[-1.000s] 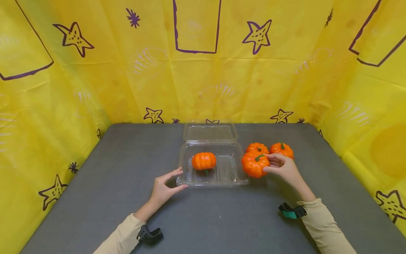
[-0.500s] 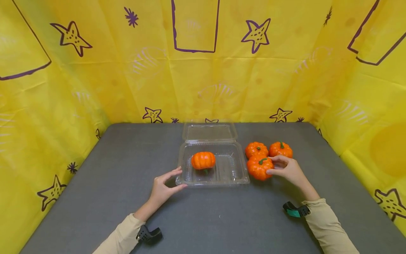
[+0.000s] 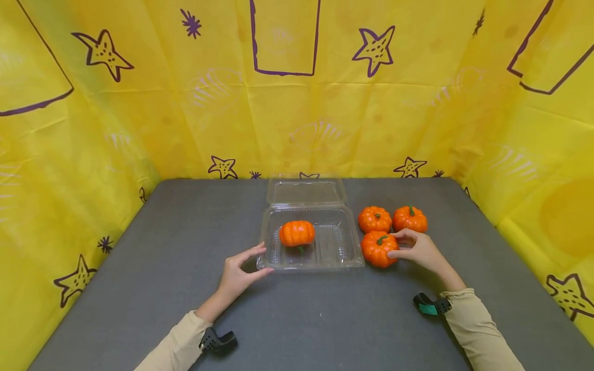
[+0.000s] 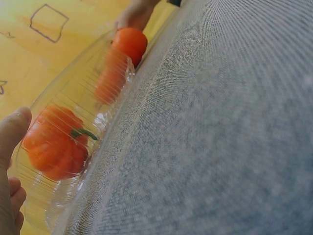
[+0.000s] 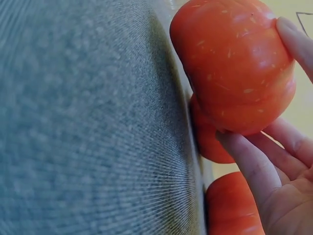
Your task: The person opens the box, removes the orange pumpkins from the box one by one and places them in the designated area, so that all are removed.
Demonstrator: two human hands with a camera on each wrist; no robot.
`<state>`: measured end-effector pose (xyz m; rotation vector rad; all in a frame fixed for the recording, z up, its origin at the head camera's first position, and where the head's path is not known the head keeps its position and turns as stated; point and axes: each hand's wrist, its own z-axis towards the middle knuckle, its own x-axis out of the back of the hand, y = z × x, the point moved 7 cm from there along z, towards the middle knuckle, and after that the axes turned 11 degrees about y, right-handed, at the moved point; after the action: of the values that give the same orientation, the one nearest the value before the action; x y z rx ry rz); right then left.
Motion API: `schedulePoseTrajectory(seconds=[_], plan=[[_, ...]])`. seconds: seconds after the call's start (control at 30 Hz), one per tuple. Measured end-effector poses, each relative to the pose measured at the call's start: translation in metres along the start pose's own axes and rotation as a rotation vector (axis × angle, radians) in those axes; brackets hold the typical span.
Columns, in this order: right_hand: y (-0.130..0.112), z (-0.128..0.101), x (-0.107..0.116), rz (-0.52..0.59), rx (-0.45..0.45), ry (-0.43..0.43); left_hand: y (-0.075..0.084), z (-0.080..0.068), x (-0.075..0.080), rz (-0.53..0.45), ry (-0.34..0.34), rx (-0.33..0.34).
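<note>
My right hand (image 3: 419, 250) pinches a small orange pumpkin (image 3: 379, 249) with a green stem, close over the table just right of a clear plastic clamshell container (image 3: 339, 265). In the right wrist view the thumb and fingers (image 5: 252, 164) lie against the pumpkin's ribbed side. The container's lid (image 3: 306, 191) is folded back, away from me. Another pumpkin (image 3: 297, 233) lies on its side in the left part of the container, stem toward me. My left hand (image 3: 238, 273) touches the container's left edge and front-left corner with extended fingers and thumb.
Two more pumpkins, one (image 3: 375, 219) behind the held one and one (image 3: 410, 219) to its right, stand on the grey table (image 3: 297, 324). Yellow cloth walls (image 3: 297, 123) with drawn starfish close in the back and both sides.
My right hand has moved the pumpkin slightly right and toward me, away from the container's right edge, uncovering more of the pumpkin behind. My left hand stays at the container.
</note>
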<state>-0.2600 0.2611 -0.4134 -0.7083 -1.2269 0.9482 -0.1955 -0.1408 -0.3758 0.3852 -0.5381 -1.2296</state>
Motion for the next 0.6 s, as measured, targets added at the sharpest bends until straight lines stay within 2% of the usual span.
schedulePoseTrajectory(seconds=[0.33, 0.6], plan=[[0.0041, 0.0011, -0.0015, 0.004, 0.014, -0.020, 0.0002, -0.0001, 0.0005, 0.007, 0.003, 0.003], [0.0058, -0.0004, -0.0034, 0.037, -0.007, -0.073, 0.0007, 0.0000, 0.0003, 0.001, -0.006, 0.011]])
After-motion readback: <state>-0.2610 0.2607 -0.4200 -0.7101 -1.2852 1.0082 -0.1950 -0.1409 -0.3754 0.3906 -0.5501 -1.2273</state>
